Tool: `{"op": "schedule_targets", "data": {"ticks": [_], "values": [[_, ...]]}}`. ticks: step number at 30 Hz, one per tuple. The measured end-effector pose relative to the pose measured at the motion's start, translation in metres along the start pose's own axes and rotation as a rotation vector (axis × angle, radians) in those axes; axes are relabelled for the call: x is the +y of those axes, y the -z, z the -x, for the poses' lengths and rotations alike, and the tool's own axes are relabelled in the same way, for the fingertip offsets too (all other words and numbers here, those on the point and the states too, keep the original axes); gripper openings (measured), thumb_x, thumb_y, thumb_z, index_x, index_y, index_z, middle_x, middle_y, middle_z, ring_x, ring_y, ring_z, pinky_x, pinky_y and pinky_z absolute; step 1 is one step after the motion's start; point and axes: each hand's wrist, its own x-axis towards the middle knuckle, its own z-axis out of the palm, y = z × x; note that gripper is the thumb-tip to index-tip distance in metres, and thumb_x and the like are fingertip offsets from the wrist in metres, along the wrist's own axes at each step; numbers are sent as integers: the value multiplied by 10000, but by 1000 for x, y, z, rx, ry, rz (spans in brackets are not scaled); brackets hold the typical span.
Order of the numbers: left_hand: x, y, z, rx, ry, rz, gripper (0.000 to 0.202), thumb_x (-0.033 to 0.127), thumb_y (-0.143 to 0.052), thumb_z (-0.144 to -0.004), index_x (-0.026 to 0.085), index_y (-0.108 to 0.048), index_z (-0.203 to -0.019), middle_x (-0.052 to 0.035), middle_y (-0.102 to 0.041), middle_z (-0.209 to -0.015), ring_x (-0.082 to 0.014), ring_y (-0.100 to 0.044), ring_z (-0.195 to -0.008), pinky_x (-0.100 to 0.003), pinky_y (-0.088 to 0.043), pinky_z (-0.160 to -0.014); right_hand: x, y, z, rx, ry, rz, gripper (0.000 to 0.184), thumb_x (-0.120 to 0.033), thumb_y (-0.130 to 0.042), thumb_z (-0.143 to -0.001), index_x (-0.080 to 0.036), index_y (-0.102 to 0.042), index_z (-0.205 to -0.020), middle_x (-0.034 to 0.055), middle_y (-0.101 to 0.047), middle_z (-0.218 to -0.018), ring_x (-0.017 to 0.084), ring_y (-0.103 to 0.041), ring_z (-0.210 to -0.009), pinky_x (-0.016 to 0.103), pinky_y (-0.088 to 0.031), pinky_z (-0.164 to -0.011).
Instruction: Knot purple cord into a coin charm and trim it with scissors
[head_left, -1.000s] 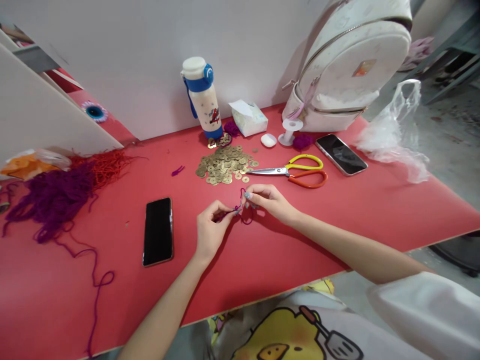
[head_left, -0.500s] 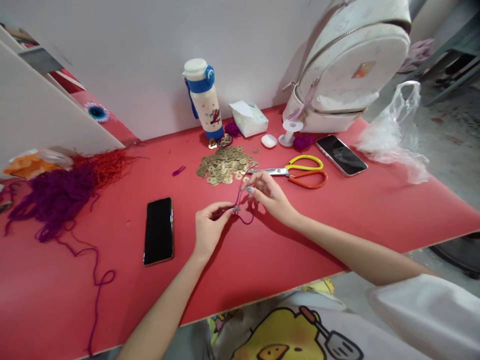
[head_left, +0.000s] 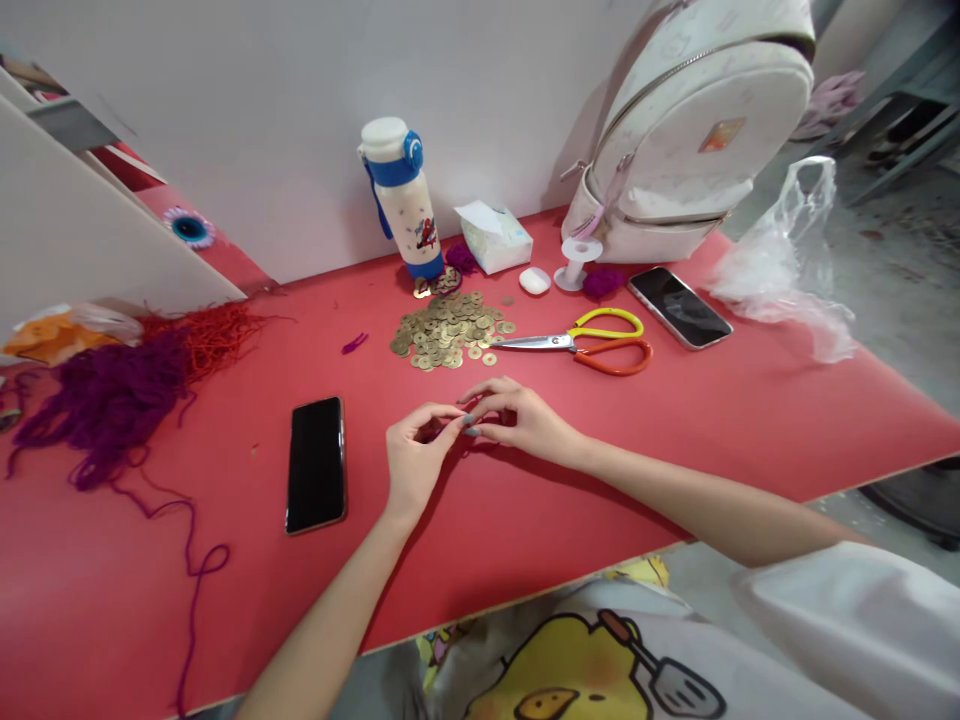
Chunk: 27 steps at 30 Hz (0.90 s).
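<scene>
My left hand [head_left: 418, 455] pinches a short length of purple yarn [head_left: 484, 446] between thumb and forefinger, low over the red tabletop. My right hand [head_left: 531, 425] has come up against it, its thumb and fingers closed on the yarn where the fingertips of both hands meet. Most of the yarn is hidden by the fingers; a little shows beneath them. Beyond the hands lies a heap of brass-coloured coins with holes [head_left: 446, 328]. Scissors [head_left: 577, 342] with one yellow and one orange handle lie to the right of the coins, blades pointing left.
A black phone [head_left: 316, 463] lies left of my hands. Farther left is a tangle of purple yarn [head_left: 112, 400] with red strands [head_left: 214, 335]. Behind stand a bottle [head_left: 401, 200], tissue pack [head_left: 499, 242], white spool [head_left: 574, 268] and backpack [head_left: 690, 150]. Another phone [head_left: 681, 307] lies right.
My right hand has moved left and down to meet the left fingertips. The yarn loop that showed between the hands is now mostly covered. The left hand has hardly moved.
</scene>
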Motion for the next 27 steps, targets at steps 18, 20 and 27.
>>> {"op": "schedule_targets", "data": {"ticks": [18, 20, 27], "values": [[-3, 2, -3, 56, 20, -36, 159, 344, -733, -781, 185, -726, -770, -8, -702, -656, -147, -644, -584, -241, -508, -576, -11, 5, 6, 0, 218, 225, 110, -157, -523, -914, -210, -619, -917, 112, -583, -1221, 253, -523, -1121, 445, -458, -968], [-2, 2, -2, 28, -6, -92, 125, 312, -725, -786, 189, -729, -768, -13, -717, -674, -156, -652, -602, -251, -519, -602, -13, 6, 7, -23, 244, 240, 96, -166, -510, -922, -203, -598, -924, 122, -569, -1239, 255, -515, -1101, 446, -454, -959], [3, 2, 4, -189, -257, -242, 94, 273, -704, -813, 220, -745, -748, -36, -755, -752, -175, -667, -673, -267, -530, -659, -9, 10, 1, 19, 244, 112, 126, -214, -478, -976, -207, -582, -906, 105, -587, -1102, 231, -531, -1049, 435, -439, -968]]}}
